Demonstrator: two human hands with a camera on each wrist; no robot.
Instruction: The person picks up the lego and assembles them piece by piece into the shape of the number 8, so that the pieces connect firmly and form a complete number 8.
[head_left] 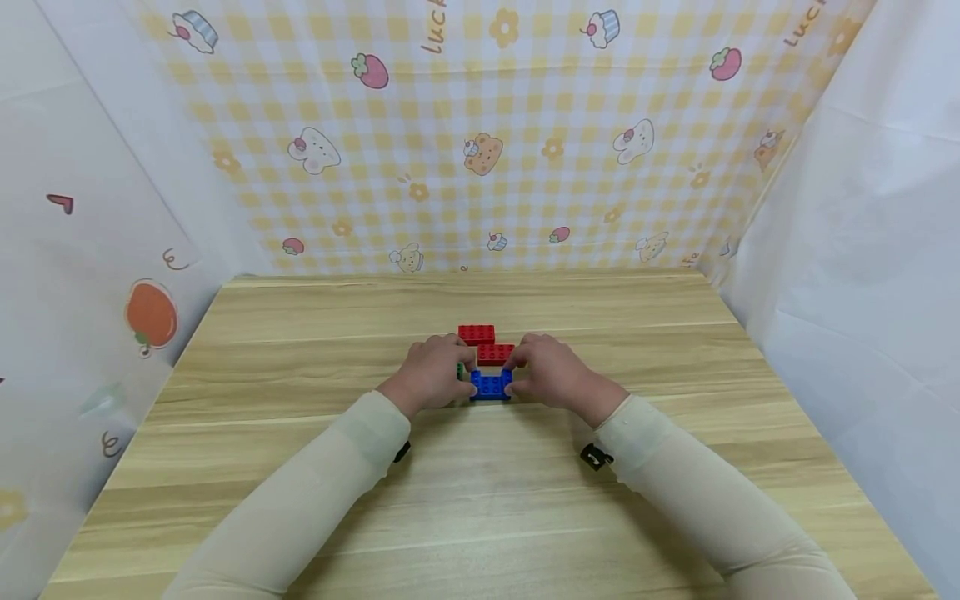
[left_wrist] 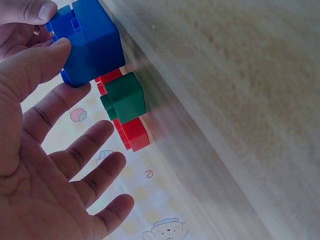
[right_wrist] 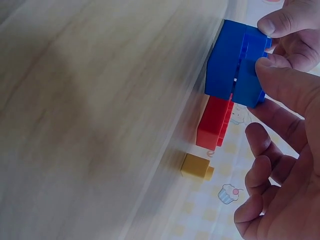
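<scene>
A blue toy building brick lies on the table between both hands, with a smaller blue brick on its left end and another small blue brick on its right end. My left hand pinches the left small brick between thumb and index finger; its other fingers are spread. With thumb and index finger, my right hand pinches the right one, its remaining fingers loosely bent. In the right wrist view a thin gap shows between that small brick and the long one below.
Behind the blue bricks lie two red bricks. A green brick sits near the left hand, mostly hidden in the head view. A yellow brick stands beyond the right hand. A patterned cloth rises behind the wooden table.
</scene>
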